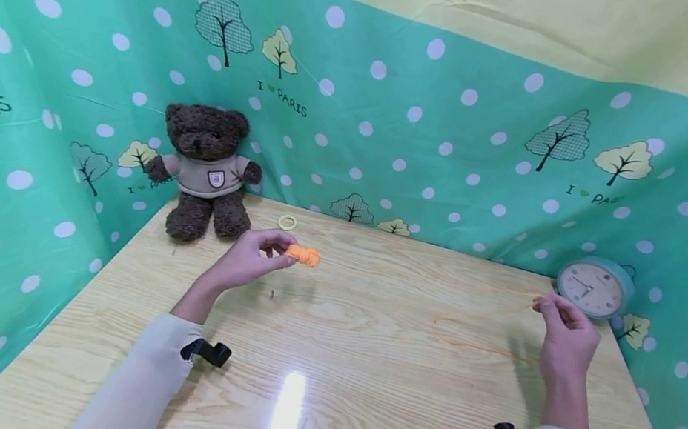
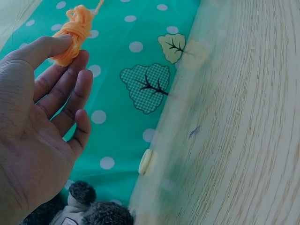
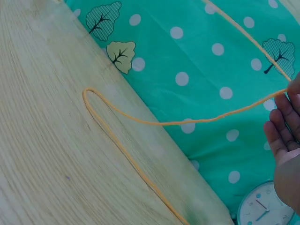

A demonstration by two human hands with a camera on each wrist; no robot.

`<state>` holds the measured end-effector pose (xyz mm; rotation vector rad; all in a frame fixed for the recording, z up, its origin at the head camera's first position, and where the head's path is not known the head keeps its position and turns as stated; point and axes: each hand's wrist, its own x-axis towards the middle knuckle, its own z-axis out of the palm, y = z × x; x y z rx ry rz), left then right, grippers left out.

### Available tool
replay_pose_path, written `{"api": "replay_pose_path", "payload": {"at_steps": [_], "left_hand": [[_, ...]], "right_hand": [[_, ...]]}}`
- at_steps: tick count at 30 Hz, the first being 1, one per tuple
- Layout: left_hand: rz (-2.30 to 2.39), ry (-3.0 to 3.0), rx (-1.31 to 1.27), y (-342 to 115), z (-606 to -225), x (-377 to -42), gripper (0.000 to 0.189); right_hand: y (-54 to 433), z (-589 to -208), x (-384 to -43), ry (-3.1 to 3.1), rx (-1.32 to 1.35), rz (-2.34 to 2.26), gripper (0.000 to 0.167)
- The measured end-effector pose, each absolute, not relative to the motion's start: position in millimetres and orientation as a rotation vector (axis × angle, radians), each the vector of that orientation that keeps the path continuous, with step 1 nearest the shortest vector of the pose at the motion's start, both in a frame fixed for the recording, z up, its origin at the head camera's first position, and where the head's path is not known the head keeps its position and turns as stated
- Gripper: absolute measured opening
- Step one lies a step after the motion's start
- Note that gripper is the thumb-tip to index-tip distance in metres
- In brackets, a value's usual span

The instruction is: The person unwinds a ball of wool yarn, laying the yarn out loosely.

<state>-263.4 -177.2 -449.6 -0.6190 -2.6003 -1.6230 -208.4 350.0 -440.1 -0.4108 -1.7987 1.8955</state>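
Observation:
Between thumb and fingertips my left hand (image 1: pixel 252 258) pinches a small wound bundle of orange yarn (image 1: pixel 305 256), held above the left half of the table. In the left wrist view a strand leaves the top of the bundle (image 2: pixel 77 33). Far to the right, my right hand (image 1: pixel 567 340) pinches an orange strand. The right wrist view shows that yarn strand (image 3: pixel 201 121) hanging from the fingertips, bending in a loop and lying along the tabletop. Another length runs from the same fingertips up and out of view.
A brown teddy bear (image 1: pixel 202 173) sits at the back left. Near it lies a pale yellow ring (image 1: pixel 287 222). A round blue clock (image 1: pixel 594 287) stands behind my right hand. The wooden table (image 1: pixel 358 382) ends at a green dotted curtain (image 1: pixel 438 132).

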Motion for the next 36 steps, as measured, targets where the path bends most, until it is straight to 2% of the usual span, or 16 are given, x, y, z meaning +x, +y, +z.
{"api": "replay_pose_path", "payload": {"at_steps": [7, 16, 23, 30, 36], "left_hand": [[-1.627, -2.596, -0.630, -176.5, -449.7, -263.4, 0.025], [-1.635, -2.605, -0.609, -176.7, -450.4, -262.1, 0.026], [-1.601, -2.597, -0.635, -178.1, -451.3, -263.0, 0.026], [-1.594, -2.576, -0.647, -179.2, -450.2, -263.4, 0.027], [-1.603, -2.574, -0.622, -180.5, -450.4, -263.6, 0.027]], "right_hand": [[363.5, -437.6, -204.6, -1.823, -0.442, 1.893, 0.025], [383.6, -441.1, -197.6, -1.853, -0.517, 1.867, 0.025], [396.0, -443.9, -194.0, -1.852, -0.543, 1.875, 0.016], [406.3, -451.5, -189.9, -1.904, -0.632, 1.865, 0.024], [412.4, -454.6, -187.8, -1.864, -0.680, 1.884, 0.022]]}}
